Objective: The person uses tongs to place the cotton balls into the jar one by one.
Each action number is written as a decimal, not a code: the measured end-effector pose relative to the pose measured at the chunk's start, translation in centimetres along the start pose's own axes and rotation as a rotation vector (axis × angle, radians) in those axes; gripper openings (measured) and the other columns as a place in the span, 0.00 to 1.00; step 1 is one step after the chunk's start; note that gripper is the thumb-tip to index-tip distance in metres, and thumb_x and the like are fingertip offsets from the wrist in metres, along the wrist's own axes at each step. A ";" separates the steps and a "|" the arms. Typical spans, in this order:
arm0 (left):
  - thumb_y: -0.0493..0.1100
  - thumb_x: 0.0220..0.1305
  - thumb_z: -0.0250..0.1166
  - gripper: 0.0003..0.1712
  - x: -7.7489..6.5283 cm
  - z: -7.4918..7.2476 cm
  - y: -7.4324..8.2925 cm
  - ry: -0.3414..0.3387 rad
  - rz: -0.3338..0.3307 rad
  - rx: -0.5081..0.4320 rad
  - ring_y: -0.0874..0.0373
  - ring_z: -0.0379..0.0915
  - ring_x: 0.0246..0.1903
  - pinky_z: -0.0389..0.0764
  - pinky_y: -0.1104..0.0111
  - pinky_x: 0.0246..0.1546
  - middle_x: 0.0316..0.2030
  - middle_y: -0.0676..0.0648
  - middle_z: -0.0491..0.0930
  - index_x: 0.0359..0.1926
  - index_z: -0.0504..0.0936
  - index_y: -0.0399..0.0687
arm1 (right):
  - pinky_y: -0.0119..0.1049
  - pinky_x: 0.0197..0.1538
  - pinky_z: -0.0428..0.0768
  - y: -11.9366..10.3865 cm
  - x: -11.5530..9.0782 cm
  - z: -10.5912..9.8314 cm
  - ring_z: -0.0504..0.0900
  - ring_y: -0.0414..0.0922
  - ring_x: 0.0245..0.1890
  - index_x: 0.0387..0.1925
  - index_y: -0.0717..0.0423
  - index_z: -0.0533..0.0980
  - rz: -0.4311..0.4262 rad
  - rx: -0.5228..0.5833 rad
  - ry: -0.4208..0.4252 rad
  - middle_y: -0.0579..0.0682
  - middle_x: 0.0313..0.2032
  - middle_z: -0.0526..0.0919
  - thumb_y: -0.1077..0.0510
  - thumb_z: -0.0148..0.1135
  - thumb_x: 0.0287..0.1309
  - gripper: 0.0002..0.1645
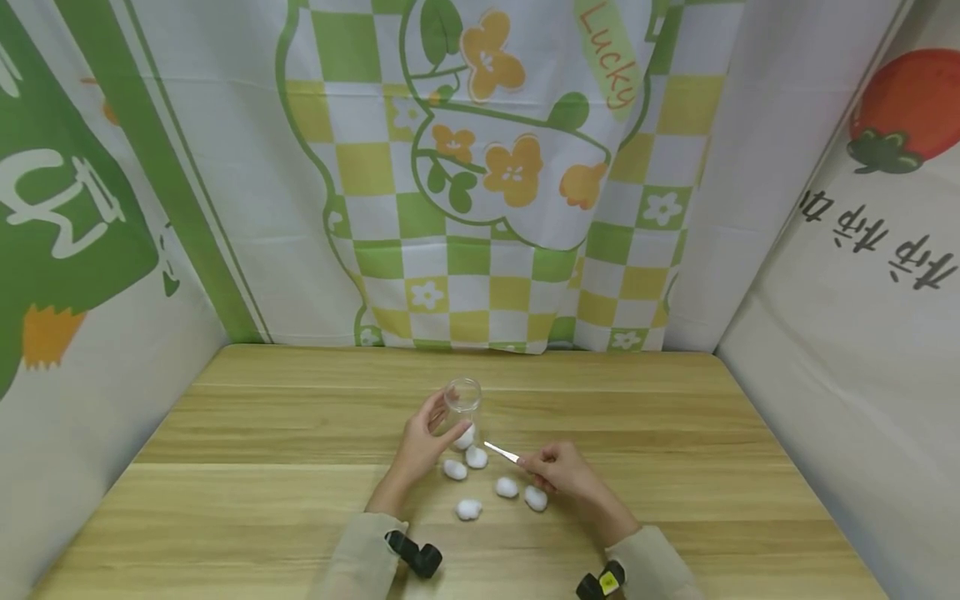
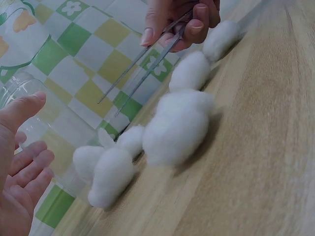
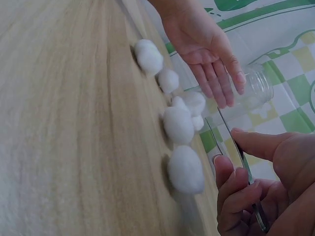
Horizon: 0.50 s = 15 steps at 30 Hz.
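A clear glass jar [image 1: 463, 406] stands upright, its mouth uncovered. Around its left and near sides my left hand [image 1: 426, 442] rests with fingers extended and thumb apart; firm contact is unclear. Thumb and fingers of my right hand [image 1: 561, 471] pinch metal tweezers [image 1: 501, 452], which point left towards the jar. Both wrist views show the tweezer tips [image 2: 161, 59] parted, with nothing between them. One white cotton ball [image 1: 465, 437] shows through the jar's lower part, seemingly inside. Several more cotton balls [image 1: 468, 509] lie loose between the hands, one [image 1: 536, 498] just below my right hand.
The wood-grain table [image 1: 300, 417] reaches the patterned fabric backdrop [image 1: 480, 275] behind the jar. White printed fabric also hangs along the left [image 1: 150, 400] and right [image 1: 862, 350] sides. Each sleeved wrist carries a black camera [image 1: 415, 553].
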<state>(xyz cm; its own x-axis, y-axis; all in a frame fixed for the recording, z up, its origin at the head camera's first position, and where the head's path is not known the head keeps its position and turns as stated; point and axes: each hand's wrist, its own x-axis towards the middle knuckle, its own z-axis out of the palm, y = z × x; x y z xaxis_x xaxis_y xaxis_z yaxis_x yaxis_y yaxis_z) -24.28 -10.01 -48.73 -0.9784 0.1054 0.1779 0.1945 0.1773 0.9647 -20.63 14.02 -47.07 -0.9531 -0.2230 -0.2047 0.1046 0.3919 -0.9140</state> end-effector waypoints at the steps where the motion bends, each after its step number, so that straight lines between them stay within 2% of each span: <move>1: 0.41 0.59 0.69 0.39 0.0 0.0 0.0 0.001 0.000 0.001 0.41 0.63 0.69 0.66 0.58 0.72 0.66 0.35 0.69 0.69 0.63 0.41 | 0.21 0.16 0.58 0.0 0.0 0.0 0.62 0.33 0.12 0.25 0.74 0.77 0.001 -0.005 0.000 0.40 0.11 0.69 0.57 0.63 0.60 0.20; 8: 0.40 0.59 0.69 0.38 0.1 0.0 0.0 0.001 0.003 -0.003 0.41 0.64 0.68 0.66 0.58 0.72 0.66 0.36 0.69 0.68 0.64 0.40 | 0.20 0.16 0.58 0.3 0.4 -0.1 0.62 0.34 0.12 0.22 0.75 0.75 -0.015 -0.036 -0.015 0.41 0.11 0.69 0.57 0.64 0.60 0.22; 15: 0.41 0.59 0.69 0.39 0.0 0.0 -0.1 -0.004 0.001 0.003 0.42 0.64 0.69 0.66 0.58 0.73 0.66 0.37 0.69 0.69 0.63 0.42 | 0.21 0.16 0.60 0.6 0.7 -0.1 0.63 0.34 0.12 0.19 0.66 0.77 0.010 -0.101 0.001 0.41 0.11 0.70 0.54 0.66 0.58 0.20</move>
<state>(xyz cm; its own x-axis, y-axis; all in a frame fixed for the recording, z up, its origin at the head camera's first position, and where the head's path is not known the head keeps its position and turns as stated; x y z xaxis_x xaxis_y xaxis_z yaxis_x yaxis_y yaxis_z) -24.33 -10.04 -48.77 -0.9779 0.1099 0.1776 0.1953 0.1799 0.9641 -21.26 14.18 -47.69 -0.9523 -0.2180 -0.2134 0.0849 0.4823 -0.8719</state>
